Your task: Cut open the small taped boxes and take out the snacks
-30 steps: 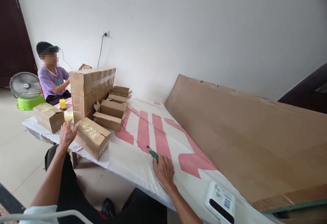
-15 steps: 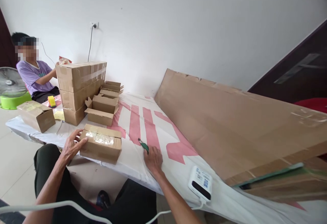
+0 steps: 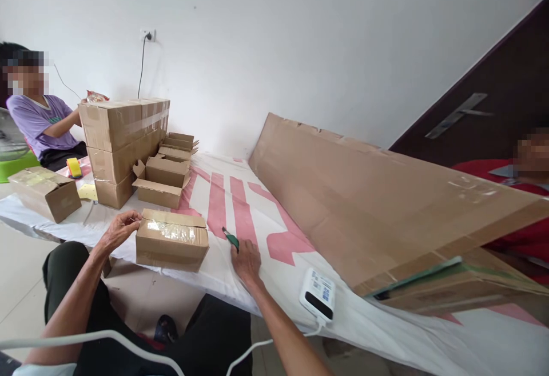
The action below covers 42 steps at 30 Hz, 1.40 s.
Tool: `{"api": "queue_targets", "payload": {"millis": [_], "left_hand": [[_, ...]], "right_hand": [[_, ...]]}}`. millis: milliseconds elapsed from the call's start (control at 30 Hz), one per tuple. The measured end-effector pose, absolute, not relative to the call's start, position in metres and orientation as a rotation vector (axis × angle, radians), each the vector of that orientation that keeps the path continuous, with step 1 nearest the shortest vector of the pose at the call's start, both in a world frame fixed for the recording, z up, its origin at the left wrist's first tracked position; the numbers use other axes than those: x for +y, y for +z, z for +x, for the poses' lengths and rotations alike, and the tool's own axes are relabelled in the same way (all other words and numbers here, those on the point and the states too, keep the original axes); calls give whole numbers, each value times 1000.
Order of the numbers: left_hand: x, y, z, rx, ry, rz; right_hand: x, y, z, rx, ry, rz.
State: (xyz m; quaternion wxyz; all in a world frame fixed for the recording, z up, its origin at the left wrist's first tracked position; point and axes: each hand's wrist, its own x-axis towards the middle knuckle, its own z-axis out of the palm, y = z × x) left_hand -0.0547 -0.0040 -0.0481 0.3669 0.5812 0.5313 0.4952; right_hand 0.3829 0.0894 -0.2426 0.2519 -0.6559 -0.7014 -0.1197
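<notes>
At the far left a person in a purple shirt (image 3: 38, 122) sits behind a sealed carton (image 3: 45, 192), with a yellow tape roll (image 3: 74, 167) beside them. Next comes a stack (image 3: 122, 136) of taped cartons, then two open, empty-looking boxes (image 3: 162, 182).

The left hand (image 3: 118, 230) rests on the left end of the box (image 3: 172, 240), fingers curled round its corner, thumb on top. This box lies at the near edge of the sheet (image 3: 223, 193), which is white with pink bars; its top seam is closed with glossy clear tape. It looks light, since one hand steadies it, and stiff along the edges. The tape is likely slick, so the bare cardboard ends and lower corners seem the better holds; pressing the middle of the flaps could dent them.

The right hand (image 3: 245, 262) lies flat on the sheet, fingers folded over a green-handled cutter (image 3: 231, 240), its tip pointing toward the box.

Farther right a white device (image 3: 318, 295) with a cable carries a printed label, too small to read. A long flat cardboard (image 3: 364, 193) slab runs back to the wall. No writing on any carton is legible.
</notes>
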Motion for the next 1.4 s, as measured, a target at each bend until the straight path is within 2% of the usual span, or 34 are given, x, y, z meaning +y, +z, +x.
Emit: {"api": "queue_targets", "payload": {"millis": [267, 1000, 1200, 1400], "left_hand": [[-1, -48, -50, 1326, 1184, 1377], [-1, -56, -39, 1248, 1315, 1304], [-6, -56, -36, 1218, 1330, 1273], [-9, -56, -38, 1264, 1345, 1309]], "right_hand": [[89, -239, 381, -1893, -278, -1793], [78, -226, 391, -1813, -28, -1747], [67, -191, 388, -1486, 450, -1604], [49, -153, 323, -1164, 1050, -1240]]}}
